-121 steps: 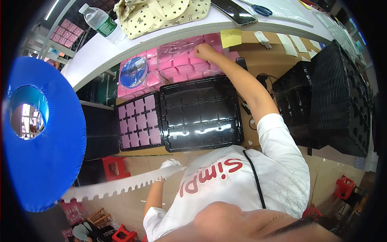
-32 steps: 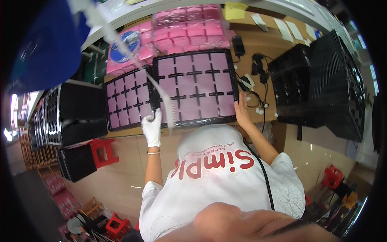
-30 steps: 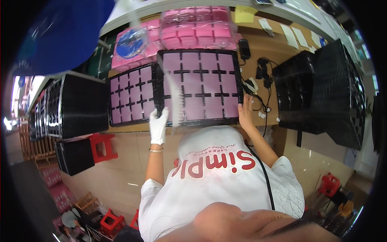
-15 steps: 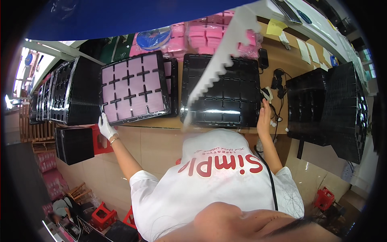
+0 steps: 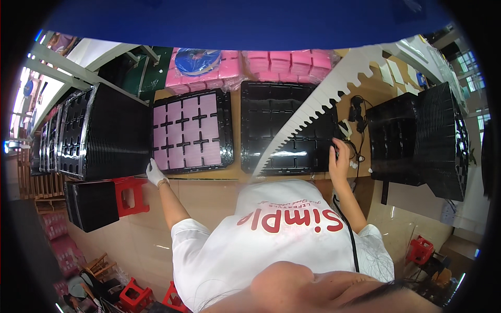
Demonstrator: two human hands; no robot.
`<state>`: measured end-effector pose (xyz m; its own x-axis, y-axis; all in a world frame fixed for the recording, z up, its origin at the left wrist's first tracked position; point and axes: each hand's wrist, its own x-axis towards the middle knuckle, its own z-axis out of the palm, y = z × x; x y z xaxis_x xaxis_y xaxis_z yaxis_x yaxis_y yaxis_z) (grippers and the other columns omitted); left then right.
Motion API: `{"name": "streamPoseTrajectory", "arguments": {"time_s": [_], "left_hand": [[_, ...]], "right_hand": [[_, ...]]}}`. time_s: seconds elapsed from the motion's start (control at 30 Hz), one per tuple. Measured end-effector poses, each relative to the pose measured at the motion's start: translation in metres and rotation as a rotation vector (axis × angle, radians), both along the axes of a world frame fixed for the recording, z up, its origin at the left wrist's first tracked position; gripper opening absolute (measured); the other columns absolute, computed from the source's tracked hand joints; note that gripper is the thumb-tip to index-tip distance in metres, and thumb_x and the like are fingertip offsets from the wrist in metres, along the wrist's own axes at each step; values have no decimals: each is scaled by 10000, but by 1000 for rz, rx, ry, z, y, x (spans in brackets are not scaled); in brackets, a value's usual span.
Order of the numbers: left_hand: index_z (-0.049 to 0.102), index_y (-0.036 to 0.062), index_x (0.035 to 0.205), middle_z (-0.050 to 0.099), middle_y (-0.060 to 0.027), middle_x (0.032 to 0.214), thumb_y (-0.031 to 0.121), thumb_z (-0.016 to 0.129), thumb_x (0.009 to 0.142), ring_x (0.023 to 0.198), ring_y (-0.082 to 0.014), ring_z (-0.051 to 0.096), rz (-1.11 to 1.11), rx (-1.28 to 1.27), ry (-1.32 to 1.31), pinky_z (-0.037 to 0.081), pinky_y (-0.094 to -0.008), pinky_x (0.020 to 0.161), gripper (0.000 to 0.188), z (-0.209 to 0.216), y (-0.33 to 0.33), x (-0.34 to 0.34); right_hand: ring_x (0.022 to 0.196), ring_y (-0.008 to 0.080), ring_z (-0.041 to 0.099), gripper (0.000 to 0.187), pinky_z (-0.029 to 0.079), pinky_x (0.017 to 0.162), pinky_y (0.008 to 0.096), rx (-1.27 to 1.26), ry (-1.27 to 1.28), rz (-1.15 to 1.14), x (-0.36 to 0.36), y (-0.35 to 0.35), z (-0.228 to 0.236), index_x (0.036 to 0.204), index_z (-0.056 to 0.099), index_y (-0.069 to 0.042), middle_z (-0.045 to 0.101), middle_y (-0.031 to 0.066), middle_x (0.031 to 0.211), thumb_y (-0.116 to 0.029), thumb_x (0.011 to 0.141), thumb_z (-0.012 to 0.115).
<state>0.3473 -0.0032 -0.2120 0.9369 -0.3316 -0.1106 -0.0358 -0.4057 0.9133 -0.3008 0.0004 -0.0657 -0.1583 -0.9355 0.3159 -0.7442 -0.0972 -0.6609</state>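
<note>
From the head view, I see my left hand (image 5: 155, 172), in a white glove, at the near left corner of the tray filled with pink pads (image 5: 191, 131); the tray lies just ahead and to the right of it. I cannot tell whether those fingers grip. My bare right hand (image 5: 339, 155) rests, fingers loosely together, on the near right edge of the empty black tray (image 5: 284, 130), which lies to its left.
</note>
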Motion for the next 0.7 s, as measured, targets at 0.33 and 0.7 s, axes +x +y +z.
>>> {"name": "streamPoseTrajectory", "arguments": {"time_s": [0.33,0.7], "left_hand": [[695,32,1043,627,-217,1145,483,666,840,994,-332,624,-26,482,-387,500,-404,866,496,46,-30,-23],[556,126,1266,483,-164,1361,285,662,824,1297,-311,421,-1119,186,-759,263,-521,1098,481,87,-68,-239]], "right_hand": [[995,309,626,228,497,861,372,-173,198,742,232,-265,-8,1030,619,-31,619,136,1101,-94,815,661],[761,311,673,139,535,661,387,-159,91,313,255,-341,-50,870,643,-10,668,180,835,-143,854,606]]}}
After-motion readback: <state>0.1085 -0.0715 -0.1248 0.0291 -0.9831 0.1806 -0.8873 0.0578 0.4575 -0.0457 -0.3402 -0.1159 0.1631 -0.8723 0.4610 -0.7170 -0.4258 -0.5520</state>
